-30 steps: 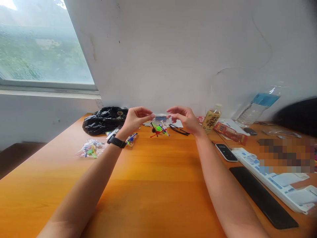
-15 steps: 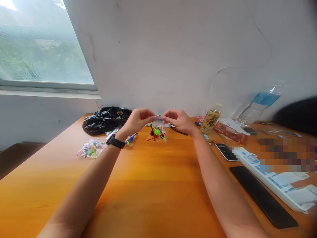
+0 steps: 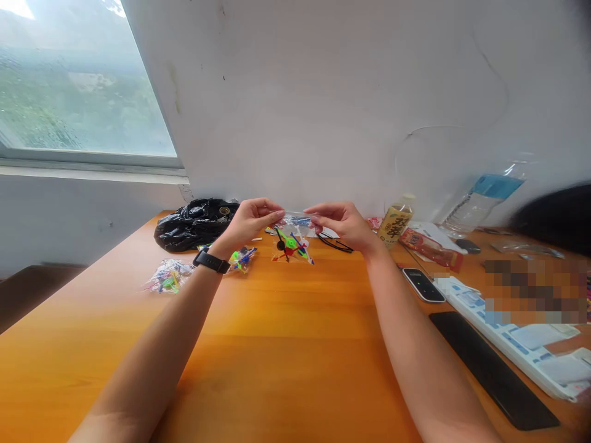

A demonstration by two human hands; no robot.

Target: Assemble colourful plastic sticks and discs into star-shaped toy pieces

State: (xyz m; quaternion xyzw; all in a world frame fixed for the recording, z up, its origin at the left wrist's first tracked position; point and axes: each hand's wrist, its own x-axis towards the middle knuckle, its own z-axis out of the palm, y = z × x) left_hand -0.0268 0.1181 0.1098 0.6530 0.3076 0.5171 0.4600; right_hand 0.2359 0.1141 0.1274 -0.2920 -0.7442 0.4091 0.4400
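Observation:
A small clear plastic bag (image 3: 293, 245) with colourful plastic pieces inside, green, red, black and blue, hangs above the far part of the table. My left hand (image 3: 253, 223) pinches the bag's upper left edge between thumb and fingers. On the other side, my right hand (image 3: 340, 226) pinches its upper right edge. The top of the bag is stretched between the two hands. Left of it, another bag of colourful pieces (image 3: 241, 258) lies by my left wrist, partly hidden. A further clear bag of pieces (image 3: 170, 277) rests more to the left.
At the back left sits a black plastic bag (image 3: 194, 226) with a roll of tape. To the right stand a yellow-labelled bottle (image 3: 396, 220) and a large clear bottle (image 3: 480, 200). A phone-like device (image 3: 423, 284), a white power strip (image 3: 508, 338) and a black slab (image 3: 494, 369) lie along the right.
My hands have moved apart, the left one leftward and the right one rightward. The bag's top is spread wider between them.

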